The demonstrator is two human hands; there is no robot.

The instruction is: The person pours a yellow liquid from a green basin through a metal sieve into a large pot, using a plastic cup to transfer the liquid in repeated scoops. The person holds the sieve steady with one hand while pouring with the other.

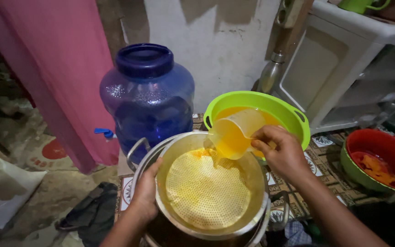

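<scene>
My left hand (143, 194) fingers clamp the sieve (206, 190) rim steady while my right hand (282, 153) fingers grip the tilted cup (234, 135), pouring orange liquid through.

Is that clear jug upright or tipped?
Tipped: the right hand tilts the jug, and orange liquid spills onto the strainer.

— Where is the left hand (145, 192)?

— It is low on the left side. The arm comes up from the bottom. The fingers (154, 170) curl over an edge, and the thumb is on the outside.

— And the right hand (282, 151)?

— It is higher, on the right side. The arm comes in from the bottom corner. The wrist is bent and tipped down to the left. The fingers are closed tight in a grip.
</scene>
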